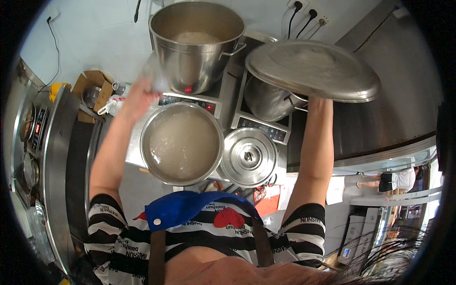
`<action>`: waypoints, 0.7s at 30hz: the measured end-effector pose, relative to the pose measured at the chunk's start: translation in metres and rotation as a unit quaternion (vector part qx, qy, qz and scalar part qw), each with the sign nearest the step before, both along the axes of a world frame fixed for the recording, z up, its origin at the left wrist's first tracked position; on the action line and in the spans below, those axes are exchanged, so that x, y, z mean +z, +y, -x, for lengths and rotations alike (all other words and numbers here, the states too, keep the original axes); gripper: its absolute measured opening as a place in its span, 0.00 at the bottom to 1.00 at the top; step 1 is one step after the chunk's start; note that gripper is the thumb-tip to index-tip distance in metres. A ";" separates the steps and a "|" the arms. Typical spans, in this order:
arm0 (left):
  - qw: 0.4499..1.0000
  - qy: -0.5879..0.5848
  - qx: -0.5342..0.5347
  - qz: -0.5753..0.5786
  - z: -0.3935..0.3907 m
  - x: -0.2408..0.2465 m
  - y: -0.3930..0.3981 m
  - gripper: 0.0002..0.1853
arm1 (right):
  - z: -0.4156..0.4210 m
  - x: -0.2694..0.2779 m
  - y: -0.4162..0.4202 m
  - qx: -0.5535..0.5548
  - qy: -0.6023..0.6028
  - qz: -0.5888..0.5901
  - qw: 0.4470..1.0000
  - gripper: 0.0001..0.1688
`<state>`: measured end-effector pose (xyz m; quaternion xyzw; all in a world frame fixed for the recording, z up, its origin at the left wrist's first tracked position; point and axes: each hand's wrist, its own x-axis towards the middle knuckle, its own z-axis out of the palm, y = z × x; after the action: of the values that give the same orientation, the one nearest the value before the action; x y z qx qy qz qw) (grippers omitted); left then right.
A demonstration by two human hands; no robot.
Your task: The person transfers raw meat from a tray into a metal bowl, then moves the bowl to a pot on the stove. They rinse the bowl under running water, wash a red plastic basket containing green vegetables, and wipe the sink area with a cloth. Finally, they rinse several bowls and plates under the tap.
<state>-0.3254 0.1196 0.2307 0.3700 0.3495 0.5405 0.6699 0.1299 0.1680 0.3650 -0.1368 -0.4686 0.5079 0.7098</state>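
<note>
My right arm reaches up to a large round metal pot lid [306, 67], held tilted above a steel pot [267, 98] on the right induction cooker. The lid hides most of my right hand [321, 102]. My left hand [139, 98] is blurred, beside a tall stockpot [194, 60] at the back. A pale, smeared shape is at its fingers; I cannot tell what it is. Pale, cloudy liquid is in the tall stockpot. In front stands a wide steel pot [218, 153] full of cloudy, beige liquid [183, 146]. A smaller steel lid [248, 156] lies to its right.
Induction cooker panels [262, 129] face me. A cardboard box [82, 89] holding a metal pot and a white plastic bag [113, 105] are at left. Black plugs [298, 5] with cords are on the back wall. A person [395, 180] is farther off at right.
</note>
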 end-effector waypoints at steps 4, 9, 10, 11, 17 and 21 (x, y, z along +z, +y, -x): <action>0.937 0.293 0.054 -0.182 -0.012 0.104 0.101 0.32 | -0.037 0.002 -0.040 0.055 -0.042 -0.088 0.994 0.28; 0.679 0.689 0.014 -0.251 -0.046 0.117 0.198 0.34 | -0.066 -0.018 -0.093 0.067 0.018 -0.055 0.996 0.30; 0.597 0.761 -0.013 -0.255 -0.050 0.115 0.205 0.33 | -0.061 -0.016 -0.106 0.055 0.037 -0.038 0.997 0.30; 0.573 0.788 -0.073 -0.215 -0.053 0.115 0.213 0.33 | -0.060 -0.014 -0.111 0.052 0.039 -0.034 0.997 0.30; 0.434 0.872 -0.195 -0.116 -0.054 0.098 0.234 0.19 | -0.078 -0.004 -0.123 0.066 -0.033 -0.045 0.996 0.28; 0.569 0.771 -0.105 -0.267 -0.035 0.104 0.223 0.13 | -0.085 -0.012 -0.110 0.022 0.007 -0.018 1.000 0.25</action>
<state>-0.2905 0.3424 0.3348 0.8424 0.5323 0.0454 0.0703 0.2153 0.0578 0.3534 -0.1106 -0.4753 0.5158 0.7042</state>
